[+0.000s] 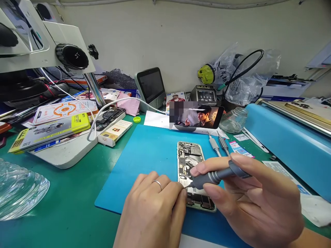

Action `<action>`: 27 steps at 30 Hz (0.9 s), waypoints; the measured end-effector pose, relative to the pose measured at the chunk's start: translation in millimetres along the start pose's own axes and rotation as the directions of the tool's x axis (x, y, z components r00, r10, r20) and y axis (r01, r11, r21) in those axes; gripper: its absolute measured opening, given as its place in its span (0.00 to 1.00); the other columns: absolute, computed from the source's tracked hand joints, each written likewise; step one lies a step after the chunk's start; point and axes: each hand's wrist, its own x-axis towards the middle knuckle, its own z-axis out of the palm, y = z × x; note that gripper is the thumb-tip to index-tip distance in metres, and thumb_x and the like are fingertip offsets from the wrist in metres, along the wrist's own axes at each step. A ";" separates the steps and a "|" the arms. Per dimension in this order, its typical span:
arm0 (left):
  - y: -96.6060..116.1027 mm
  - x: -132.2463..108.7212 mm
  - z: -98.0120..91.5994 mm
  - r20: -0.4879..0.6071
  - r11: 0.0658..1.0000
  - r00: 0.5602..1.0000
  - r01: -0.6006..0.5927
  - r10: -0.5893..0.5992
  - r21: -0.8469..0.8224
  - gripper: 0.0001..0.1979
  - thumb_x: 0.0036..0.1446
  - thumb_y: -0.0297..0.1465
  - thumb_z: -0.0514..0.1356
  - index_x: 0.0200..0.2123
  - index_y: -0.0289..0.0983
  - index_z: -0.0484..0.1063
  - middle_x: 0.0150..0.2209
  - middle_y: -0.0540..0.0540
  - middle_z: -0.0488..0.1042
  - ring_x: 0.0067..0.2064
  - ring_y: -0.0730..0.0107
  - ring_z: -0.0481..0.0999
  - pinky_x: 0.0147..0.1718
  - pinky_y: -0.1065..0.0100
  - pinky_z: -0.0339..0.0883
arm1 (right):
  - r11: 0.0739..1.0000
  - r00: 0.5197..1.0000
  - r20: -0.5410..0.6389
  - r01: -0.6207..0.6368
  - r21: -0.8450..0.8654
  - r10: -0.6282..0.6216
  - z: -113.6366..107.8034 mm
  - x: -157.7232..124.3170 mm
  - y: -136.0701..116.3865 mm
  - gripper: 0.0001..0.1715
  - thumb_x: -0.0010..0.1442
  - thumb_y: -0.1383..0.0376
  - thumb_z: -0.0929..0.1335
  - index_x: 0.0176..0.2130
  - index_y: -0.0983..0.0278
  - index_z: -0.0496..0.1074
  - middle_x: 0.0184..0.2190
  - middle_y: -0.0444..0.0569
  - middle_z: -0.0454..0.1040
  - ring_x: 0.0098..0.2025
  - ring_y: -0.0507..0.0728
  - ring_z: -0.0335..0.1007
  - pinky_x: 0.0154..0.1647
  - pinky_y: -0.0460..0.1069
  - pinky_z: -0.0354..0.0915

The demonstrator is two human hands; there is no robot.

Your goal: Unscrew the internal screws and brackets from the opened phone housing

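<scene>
An opened phone [192, 160] with its inner parts showing lies on a blue mat [144, 148]. My right hand [248, 196] holds a grey screwdriver [212, 178] between thumb and fingers, tilted, its tip over the phone's left middle part. Beside that tip, my left hand [155, 206], with a ring on one finger, rests at the phone's left edge. Its fingers are bent and pressed together; whatever they may hold is hidden. Two more grey screwdrivers [214, 144] lie just beyond the phone.
A propped phone [200, 117] shows a video behind the mat. Left are a microscope [69, 44], a white cable [121, 100], boxes [117, 132] and clear plastic [20, 189]. A glass jar [234, 120] and a blue machine [284, 134] stand at the right.
</scene>
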 end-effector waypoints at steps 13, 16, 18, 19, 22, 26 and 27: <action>1.5 2.1 -5.8 0.011 1.000 1.000 -0.005 0.005 0.028 0.13 0.79 0.30 0.54 0.47 0.44 0.80 0.39 0.53 0.82 0.39 0.59 0.76 0.44 0.53 0.60 | 0.999 0.994 -0.099 -0.031 0.038 0.035 6.7 4.9 1.1 0.50 0.63 0.84 0.74 0.73 0.48 0.73 0.46 0.43 0.85 0.46 0.54 0.88 0.47 0.45 0.88; 1.6 2.3 -6.8 0.012 1.000 1.000 -0.008 0.007 0.026 0.13 0.79 0.30 0.55 0.47 0.44 0.80 0.40 0.53 0.82 0.39 0.60 0.75 0.43 0.53 0.60 | 0.999 0.997 -0.070 -0.035 0.033 0.037 8.9 5.9 2.7 0.49 0.64 0.84 0.74 0.73 0.48 0.72 0.47 0.43 0.84 0.47 0.53 0.88 0.50 0.45 0.87; 1.9 2.1 -7.7 0.014 1.000 1.000 -0.009 0.009 0.023 0.12 0.79 0.29 0.55 0.47 0.44 0.80 0.39 0.53 0.82 0.38 0.60 0.75 0.42 0.54 0.60 | 0.999 0.997 -0.059 -0.040 0.030 0.041 10.2 5.8 3.3 0.49 0.65 0.83 0.74 0.74 0.48 0.71 0.48 0.44 0.83 0.48 0.53 0.88 0.51 0.46 0.87; 2.1 2.0 -8.1 0.014 1.000 1.000 -0.011 0.010 0.021 0.13 0.79 0.29 0.55 0.47 0.44 0.80 0.39 0.53 0.82 0.38 0.60 0.75 0.42 0.54 0.59 | 0.999 0.997 -0.062 -0.039 0.032 0.041 10.7 5.7 3.4 0.48 0.65 0.83 0.74 0.74 0.48 0.71 0.48 0.44 0.83 0.48 0.53 0.88 0.50 0.46 0.87; 2.6 1.9 -9.1 0.014 1.000 1.000 -0.013 0.013 0.014 0.13 0.79 0.29 0.54 0.46 0.44 0.80 0.39 0.53 0.82 0.38 0.60 0.74 0.41 0.54 0.59 | 0.998 0.996 -0.077 -0.036 0.042 0.039 11.8 5.4 3.4 0.47 0.65 0.83 0.74 0.73 0.48 0.72 0.47 0.43 0.83 0.47 0.53 0.88 0.49 0.46 0.87; 2.6 3.0 -9.3 0.021 1.000 1.000 -0.013 0.013 0.003 0.13 0.79 0.29 0.54 0.46 0.44 0.80 0.37 0.54 0.81 0.37 0.61 0.73 0.40 0.55 0.59 | 0.997 0.995 -0.084 -0.048 0.053 0.052 11.7 6.1 3.1 0.47 0.64 0.83 0.74 0.72 0.48 0.73 0.47 0.43 0.83 0.45 0.54 0.88 0.48 0.46 0.88; 2.5 3.3 -9.4 0.023 1.000 1.000 -0.014 0.014 0.001 0.14 0.79 0.29 0.54 0.46 0.44 0.80 0.37 0.54 0.81 0.37 0.61 0.73 0.40 0.55 0.59 | 0.997 0.995 -0.085 -0.048 0.055 0.052 11.7 6.3 3.1 0.47 0.64 0.83 0.75 0.72 0.49 0.73 0.47 0.43 0.84 0.45 0.54 0.88 0.48 0.47 0.88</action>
